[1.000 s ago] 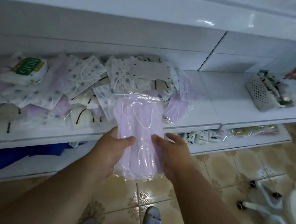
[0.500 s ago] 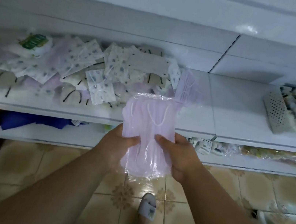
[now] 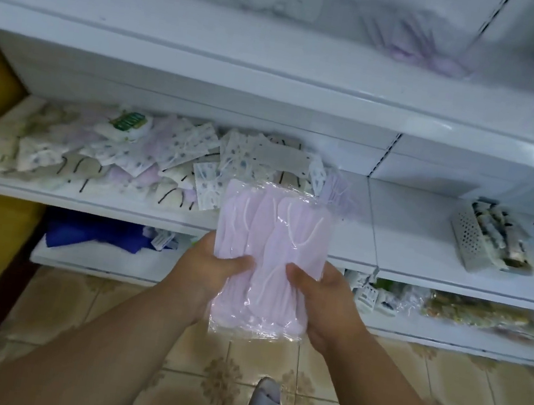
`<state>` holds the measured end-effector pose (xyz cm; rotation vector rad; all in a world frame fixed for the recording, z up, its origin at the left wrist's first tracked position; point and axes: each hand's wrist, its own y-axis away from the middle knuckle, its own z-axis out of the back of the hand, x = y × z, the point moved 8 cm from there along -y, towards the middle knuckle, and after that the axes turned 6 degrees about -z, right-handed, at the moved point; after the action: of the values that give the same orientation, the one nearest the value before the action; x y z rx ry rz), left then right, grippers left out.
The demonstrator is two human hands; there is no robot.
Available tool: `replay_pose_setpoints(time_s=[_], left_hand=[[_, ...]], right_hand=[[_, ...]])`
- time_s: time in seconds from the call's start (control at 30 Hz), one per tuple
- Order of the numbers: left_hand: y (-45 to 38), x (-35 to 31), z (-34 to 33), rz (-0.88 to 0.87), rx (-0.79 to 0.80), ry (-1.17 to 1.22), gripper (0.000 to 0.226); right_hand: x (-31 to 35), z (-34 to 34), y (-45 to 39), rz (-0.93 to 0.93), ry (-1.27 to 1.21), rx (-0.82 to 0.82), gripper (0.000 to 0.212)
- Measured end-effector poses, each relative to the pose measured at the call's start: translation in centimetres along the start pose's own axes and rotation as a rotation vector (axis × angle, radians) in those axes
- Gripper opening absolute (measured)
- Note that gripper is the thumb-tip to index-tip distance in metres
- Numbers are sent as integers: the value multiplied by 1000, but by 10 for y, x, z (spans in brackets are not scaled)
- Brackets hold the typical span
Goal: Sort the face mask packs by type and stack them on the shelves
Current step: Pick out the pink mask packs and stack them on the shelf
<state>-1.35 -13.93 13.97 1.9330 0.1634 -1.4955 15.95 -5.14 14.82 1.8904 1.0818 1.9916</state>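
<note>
Holding a clear pack of lilac masks (image 3: 267,258) upright in front of the shelves, left hand (image 3: 203,272) and right hand (image 3: 324,297) both have their grip clamped on its lower edges, thumbs on the front. Mixed mask packs (image 3: 146,163) lie heaped on the middle shelf (image 3: 410,230); white basket (image 3: 488,239) sits right.

Lilac mask pack (image 3: 266,264): clear glossy plastic film, crinkled, matt soft fabric masks inside. Middle shelf (image 3: 410,230) behind it: smooth white painted finish, glossy edge highlights; material can't tell. Loose packs (image 3: 174,160) left of the lilac pack: same shiny film wrap. Floor tiles (image 3: 222,379) below it: glazed, patterned, smooth. Basket (image 3: 468,236) to its right: perforated, looks like matt plastic.
</note>
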Motion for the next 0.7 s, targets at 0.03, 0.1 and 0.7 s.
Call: replay_pose_setpoints(time_s=[0.03, 0.1, 0.7], left_hand=[[8, -7, 8, 0, 13, 5, 36], [22, -18, 25, 18, 37, 35, 23], [73, -168, 58, -341, 108, 105, 20]], right_hand=[[3, -4, 10, 29, 33, -34, 14], [6, -14, 29, 64, 56, -90, 11], [124, -72, 111, 346, 8, -145, 10]])
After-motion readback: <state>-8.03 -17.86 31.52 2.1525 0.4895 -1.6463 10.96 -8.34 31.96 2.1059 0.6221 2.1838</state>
